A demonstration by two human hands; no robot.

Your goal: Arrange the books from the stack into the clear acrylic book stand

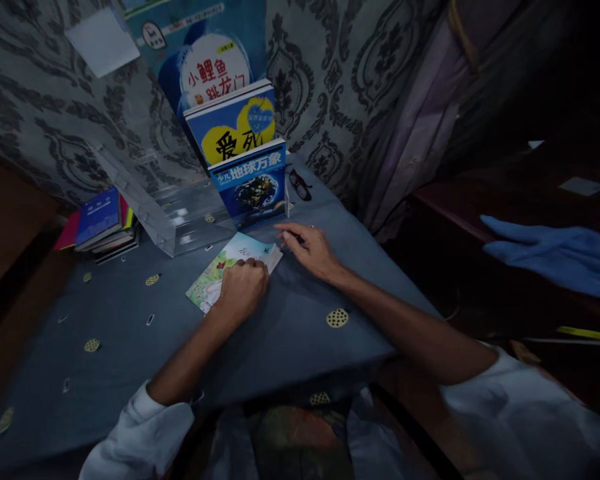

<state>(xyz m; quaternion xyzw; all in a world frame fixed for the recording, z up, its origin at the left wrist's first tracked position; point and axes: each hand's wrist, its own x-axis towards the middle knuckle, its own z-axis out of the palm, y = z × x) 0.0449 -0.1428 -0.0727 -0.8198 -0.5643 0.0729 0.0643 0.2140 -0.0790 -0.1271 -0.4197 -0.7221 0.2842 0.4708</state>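
Clock centred on the book, 12 pointing away from the wearer. The slim paperback with a pale blue-green illustrated paper cover lies flat on the grey-blue patterned tablecloth, tilted, its pale thick edge facing 3. Left hand is on top, fingers curled into a loose fist; can't tell if they pinch the cover or just press. Right hand sits between 2 and 3, index stretched out, thumb apart, nothing visible in the grasp; can't tell if the fingertip touches the book's corner. My read: light, one-hand lift, not fragile, but covers flex and pages fan if taken by a single leaf. Cover looks smooth, maybe a bit slick. Best hold: thumb on top, fingers under, across the full thickness at the 3 edge. Clearance: glossy blue book with an Earth cover stands near 12, clear plastic rack at 10, so the 3 side has more room.
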